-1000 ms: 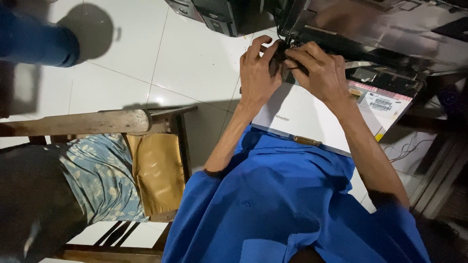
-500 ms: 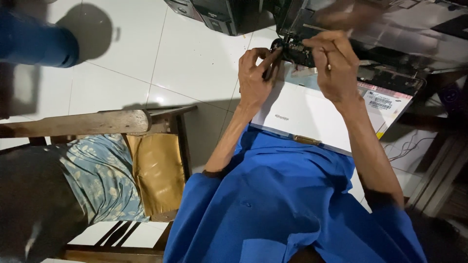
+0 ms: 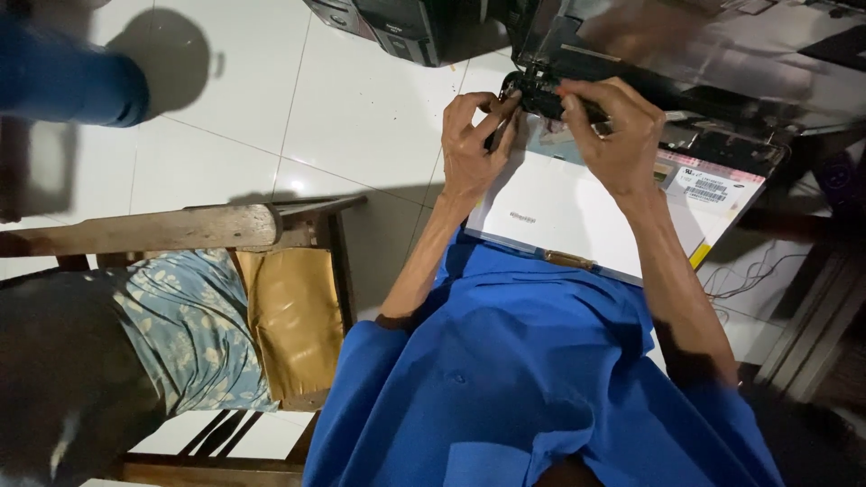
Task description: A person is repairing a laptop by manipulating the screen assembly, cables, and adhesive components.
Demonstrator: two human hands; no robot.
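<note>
The white tiled floor (image 3: pixel 361 117) lay under everything. A wooden chair (image 3: pixel 180 230) stood left of the panel, carrying a tan cushion (image 3: pixel 289 316) and patterned blue cloth (image 3: pixel 180 325). The panel (image 3: pixel 577 212), flat, white and rectangular, rested on the person's blue-clad lap. At its right edge sat a white rectangular label (image 3: pixel 708 185) with a pink strip above and a yellow tab below. A dark, open laptop shell (image 3: pixel 649 77) lay at the panel's far edge. There the left hand (image 3: pixel 474 149) and right hand (image 3: pixel 609 135) met, fingers closed in a pinch on a small black hinge part (image 3: pixel 541 95).
</note>
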